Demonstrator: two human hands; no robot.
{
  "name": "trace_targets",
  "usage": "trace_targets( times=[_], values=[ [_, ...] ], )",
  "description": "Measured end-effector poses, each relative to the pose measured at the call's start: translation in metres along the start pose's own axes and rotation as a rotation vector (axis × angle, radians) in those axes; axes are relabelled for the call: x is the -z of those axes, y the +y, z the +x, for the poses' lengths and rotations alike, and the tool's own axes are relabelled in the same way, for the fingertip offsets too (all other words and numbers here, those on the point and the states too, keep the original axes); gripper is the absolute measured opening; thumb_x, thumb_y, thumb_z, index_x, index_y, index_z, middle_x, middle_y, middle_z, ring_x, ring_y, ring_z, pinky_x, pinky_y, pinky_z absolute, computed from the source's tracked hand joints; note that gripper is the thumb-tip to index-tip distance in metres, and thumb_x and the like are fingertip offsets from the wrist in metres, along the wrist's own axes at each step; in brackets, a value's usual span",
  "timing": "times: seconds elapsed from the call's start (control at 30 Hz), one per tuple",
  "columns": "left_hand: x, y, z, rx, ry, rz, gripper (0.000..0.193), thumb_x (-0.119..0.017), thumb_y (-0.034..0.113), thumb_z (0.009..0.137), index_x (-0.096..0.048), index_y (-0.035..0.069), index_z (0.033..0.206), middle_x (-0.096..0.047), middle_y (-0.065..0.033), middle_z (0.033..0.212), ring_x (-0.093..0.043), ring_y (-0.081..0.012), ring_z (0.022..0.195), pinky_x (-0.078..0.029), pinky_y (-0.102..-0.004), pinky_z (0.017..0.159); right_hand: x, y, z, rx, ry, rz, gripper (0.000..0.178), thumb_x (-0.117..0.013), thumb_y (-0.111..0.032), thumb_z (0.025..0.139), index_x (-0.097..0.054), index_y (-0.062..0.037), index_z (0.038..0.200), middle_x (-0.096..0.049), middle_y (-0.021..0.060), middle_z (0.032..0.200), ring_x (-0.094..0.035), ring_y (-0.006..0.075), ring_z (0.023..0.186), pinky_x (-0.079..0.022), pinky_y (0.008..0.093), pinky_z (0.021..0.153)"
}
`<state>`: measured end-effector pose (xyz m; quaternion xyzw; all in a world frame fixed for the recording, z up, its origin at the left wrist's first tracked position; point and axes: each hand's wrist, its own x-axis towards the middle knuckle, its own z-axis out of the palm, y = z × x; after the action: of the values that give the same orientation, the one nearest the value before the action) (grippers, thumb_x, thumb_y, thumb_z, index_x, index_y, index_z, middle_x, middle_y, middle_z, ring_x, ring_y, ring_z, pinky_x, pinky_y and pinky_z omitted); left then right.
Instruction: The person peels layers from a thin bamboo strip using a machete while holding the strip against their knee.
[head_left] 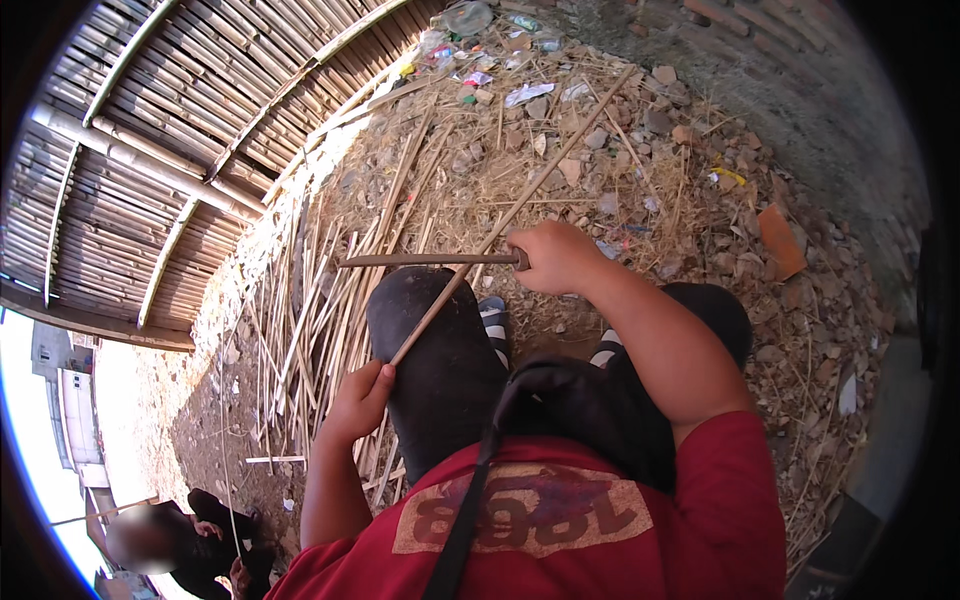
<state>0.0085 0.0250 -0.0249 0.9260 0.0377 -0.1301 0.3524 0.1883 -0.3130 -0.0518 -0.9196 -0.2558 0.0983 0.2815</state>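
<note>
My left hand [362, 402] is closed round the near end of a long bamboo strip [548, 172], beside my left knee. The strip slants up and away to the right over the littered ground. In my right hand [556, 256] is the handle of a long, dark-bladed knife [415, 260]. Its blade points left and lies across the strip just above my left knee, seemingly touching it. The handle is mostly hidden by my fingers.
Many split bamboo strips [305, 345] lie on the ground to my left. A bamboo slat panel [200, 150] stands at the far left. Rubble, straw and litter surround me, with an orange tile piece [780, 243] at right. Another person [205, 540] sits at lower left holding a thin strip.
</note>
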Motion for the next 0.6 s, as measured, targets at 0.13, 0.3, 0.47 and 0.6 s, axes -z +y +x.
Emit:
trace_targets(
  times=[0.13,0.3,0.47,0.6],
  values=[
    [0.003,0.000,0.006,0.083,-0.084,-0.123,0.043,-0.054,0.037,0.106,-0.058,0.000,0.084,-0.053,-0.0007,0.072,-0.047,-0.0102,0.072,-0.042,-0.0335,0.063,-0.012,0.017,0.007,-0.039,0.030,0.096,0.027,-0.071,-0.025,0.074,-0.069,-0.0091,0.096,-0.070,0.0146,0.085,-0.069,0.0361,0.086,-0.055,0.0490,0.075],
    [0.007,-0.013,0.013,0.161,-0.149,-0.178,0.041,-0.053,0.035,0.106,-0.059,0.002,0.084,-0.050,0.0015,0.070,-0.045,-0.0093,0.069,-0.041,-0.0310,0.063,-0.012,-0.002,0.005,-0.002,0.011,-0.071,0.026,-0.070,-0.024,0.074,-0.070,-0.0089,0.095,-0.070,0.0150,0.085,-0.069,0.0370,0.085,-0.055,0.0487,0.076],
    [0.014,-0.003,0.018,0.181,-0.205,-0.207,0.042,-0.048,0.038,0.108,-0.058,0.005,0.084,-0.050,0.0039,0.071,-0.045,-0.0077,0.066,-0.040,-0.0278,0.060,-0.014,0.020,0.014,-0.118,-0.031,0.003,0.025,-0.069,-0.023,0.074,-0.070,-0.0082,0.094,-0.070,0.0171,0.087,-0.069,0.0376,0.088,-0.055,0.0490,0.077],
    [0.010,-0.007,0.013,0.152,-0.120,-0.103,0.047,-0.047,0.039,0.108,-0.059,0.000,0.084,-0.057,-0.0068,0.070,-0.054,-0.0182,0.066,-0.044,-0.0363,0.064,-0.012,0.012,0.014,-0.122,-0.022,0.057,0.029,-0.069,-0.024,0.073,-0.071,-0.0074,0.097,-0.070,0.0180,0.089,-0.069,0.0377,0.091,-0.055,0.0485,0.080]
  ],
)
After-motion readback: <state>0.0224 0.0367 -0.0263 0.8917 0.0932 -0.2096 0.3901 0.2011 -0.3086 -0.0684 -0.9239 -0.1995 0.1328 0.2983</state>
